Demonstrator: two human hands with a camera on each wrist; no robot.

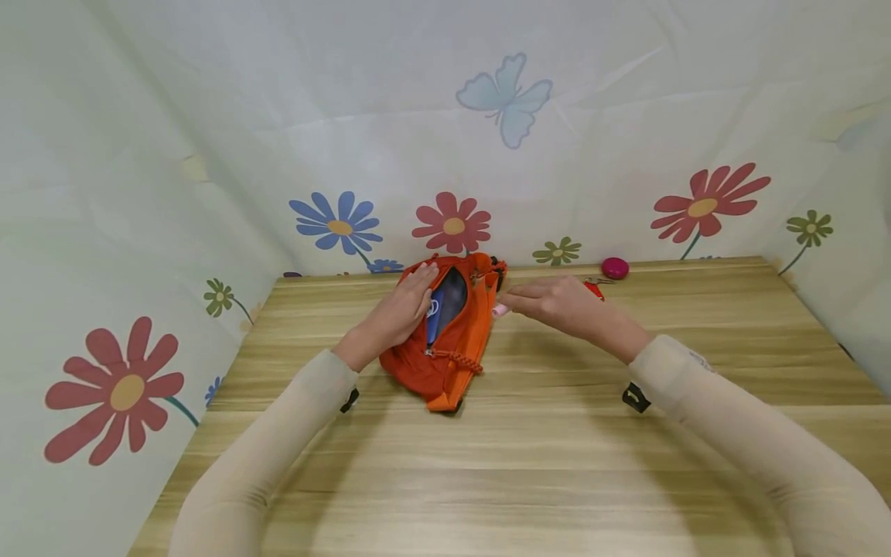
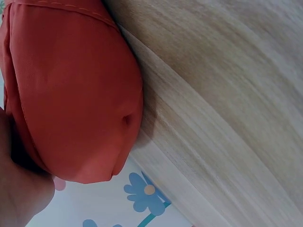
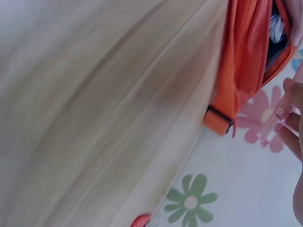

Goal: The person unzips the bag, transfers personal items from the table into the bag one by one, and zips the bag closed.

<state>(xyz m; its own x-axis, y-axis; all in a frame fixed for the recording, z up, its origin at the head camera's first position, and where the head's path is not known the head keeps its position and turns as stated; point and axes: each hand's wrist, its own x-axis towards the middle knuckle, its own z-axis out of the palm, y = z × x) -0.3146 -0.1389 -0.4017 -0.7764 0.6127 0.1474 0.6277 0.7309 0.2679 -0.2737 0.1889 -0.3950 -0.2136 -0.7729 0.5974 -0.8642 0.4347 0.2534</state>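
Note:
An orange zippered bag (image 1: 418, 375) lies on the table, its zip open and its mouth facing up. Inside it a blue item (image 1: 436, 313) shows, and a white looped cord (image 3: 276, 28) is partly visible. My left hand (image 1: 397, 313) grips the bag's left edge beside the opening, its fingers lying along the fabric. To the right of the bag, my right hand (image 1: 564, 309) pinches a small pink tube (image 1: 500, 309) with a clear end (image 3: 271, 131). The tube is held just off the bag's strap side, apart from the opening.
Behind my right hand, a red item with metal pieces (image 1: 594, 288) lies near the table's back edge. A round magenta object (image 1: 615, 268) is beside it. A flower-printed cloth (image 1: 390, 155) hangs behind the wooden table (image 1: 487, 480) and along its sides.

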